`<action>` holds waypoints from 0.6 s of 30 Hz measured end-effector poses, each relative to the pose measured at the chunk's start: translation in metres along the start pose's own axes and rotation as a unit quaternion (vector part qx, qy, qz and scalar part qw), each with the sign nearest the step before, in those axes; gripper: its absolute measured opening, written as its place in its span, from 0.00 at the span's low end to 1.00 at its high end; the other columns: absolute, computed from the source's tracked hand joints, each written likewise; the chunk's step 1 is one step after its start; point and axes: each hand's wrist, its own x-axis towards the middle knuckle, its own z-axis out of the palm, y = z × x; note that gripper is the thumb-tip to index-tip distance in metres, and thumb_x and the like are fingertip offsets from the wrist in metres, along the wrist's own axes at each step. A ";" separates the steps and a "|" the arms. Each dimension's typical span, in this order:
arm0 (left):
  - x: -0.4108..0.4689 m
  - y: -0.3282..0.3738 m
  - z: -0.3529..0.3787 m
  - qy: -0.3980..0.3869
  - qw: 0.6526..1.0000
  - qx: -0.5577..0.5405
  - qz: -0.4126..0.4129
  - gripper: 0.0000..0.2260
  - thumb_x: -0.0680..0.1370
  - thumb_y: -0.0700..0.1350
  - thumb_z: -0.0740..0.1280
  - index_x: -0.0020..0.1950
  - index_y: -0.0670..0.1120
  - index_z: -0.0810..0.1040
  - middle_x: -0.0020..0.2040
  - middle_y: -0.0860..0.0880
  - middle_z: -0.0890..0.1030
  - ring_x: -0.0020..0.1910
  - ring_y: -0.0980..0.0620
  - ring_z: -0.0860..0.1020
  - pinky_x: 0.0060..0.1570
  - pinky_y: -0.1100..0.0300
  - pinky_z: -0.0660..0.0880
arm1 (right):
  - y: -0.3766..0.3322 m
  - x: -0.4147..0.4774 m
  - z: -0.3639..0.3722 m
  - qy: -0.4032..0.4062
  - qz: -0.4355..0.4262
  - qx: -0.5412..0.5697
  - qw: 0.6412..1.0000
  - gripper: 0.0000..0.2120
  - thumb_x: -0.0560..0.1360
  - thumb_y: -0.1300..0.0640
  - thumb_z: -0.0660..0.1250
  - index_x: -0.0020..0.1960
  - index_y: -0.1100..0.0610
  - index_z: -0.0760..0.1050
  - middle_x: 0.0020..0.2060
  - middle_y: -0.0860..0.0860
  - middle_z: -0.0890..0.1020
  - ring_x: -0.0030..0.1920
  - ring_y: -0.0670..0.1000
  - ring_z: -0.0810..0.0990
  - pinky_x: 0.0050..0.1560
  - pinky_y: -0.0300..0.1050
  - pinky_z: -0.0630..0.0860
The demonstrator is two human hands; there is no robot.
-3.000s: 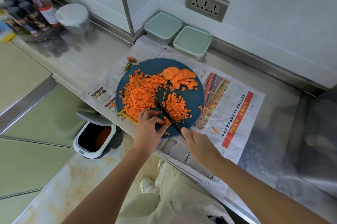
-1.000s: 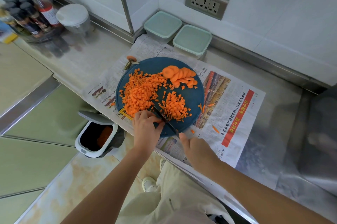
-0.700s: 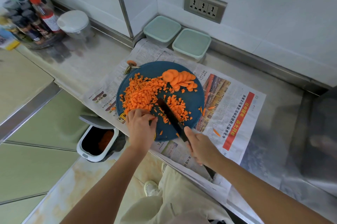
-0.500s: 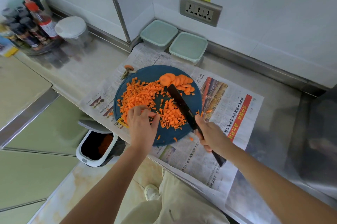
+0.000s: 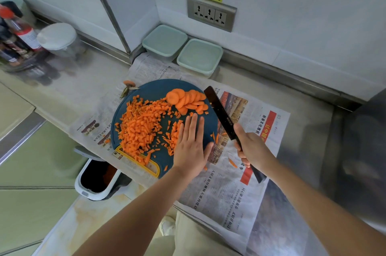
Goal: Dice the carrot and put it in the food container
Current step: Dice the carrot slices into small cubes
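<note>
Head view, looking down at a steel counter. I see the left hand point(image 5: 191, 147) lying palm-down on the right part of the round blue cutting board point(image 5: 154, 91). Its fingers are straight and pressed side by side, gripping nothing, and its little-finger edge meets the smaller heap of dice. The right hand point(image 5: 250, 147) is curled round the handle of the black knife point(image 5: 219, 109). The blade slants up and away over the board's right rim, clear of the food.

Diced carrot point(image 5: 142, 126) covers the board's left and centre. A fan of uncut carrot slices point(image 5: 188, 100) lies at the far edge, near the blade tip. The left food container point(image 5: 165, 42) and the right food container point(image 5: 199, 55) stand lidded by the back wall, just beside each other and apart from the carrot.

The board rests on a newspaper point(image 5: 229, 193), where a few orange slivers lie near the right hand. The carrot top point(image 5: 129, 83) sits just off the board's far-left rim. A white bin point(image 5: 94, 178) stands open below the counter edge.
</note>
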 end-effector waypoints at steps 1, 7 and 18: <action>0.003 -0.001 0.000 -0.001 1.000 0.002 -0.001 0.28 0.81 0.56 0.51 0.77 0.41 0.57 0.76 0.40 0.58 0.76 0.43 0.54 0.74 0.50 0.45 | 0.001 0.000 0.001 -0.001 0.000 -0.002 1.000 0.28 0.80 0.39 0.51 0.30 0.57 0.63 0.19 0.48 0.63 0.19 0.47 0.61 0.25 0.41 0.60; 0.016 -0.039 -0.012 0.022 0.996 0.039 -0.071 0.25 0.83 0.53 0.45 0.78 0.45 0.48 0.78 0.41 0.47 0.75 0.46 0.39 0.72 0.54 0.32 | 0.010 0.006 0.000 -0.008 0.004 0.007 1.000 0.27 0.79 0.38 0.51 0.31 0.57 0.64 0.20 0.48 0.64 0.19 0.45 0.61 0.24 0.40 0.60; 0.030 -0.030 -0.045 0.154 0.981 -0.117 -0.004 0.06 0.77 0.42 0.69 0.49 0.41 0.82 0.49 0.44 0.80 0.45 0.45 0.79 0.44 0.52 0.78 | 0.009 0.021 -0.008 -0.006 -0.012 0.025 1.000 0.27 0.80 0.39 0.51 0.31 0.58 0.64 0.20 0.48 0.63 0.20 0.46 0.61 0.25 0.41 0.59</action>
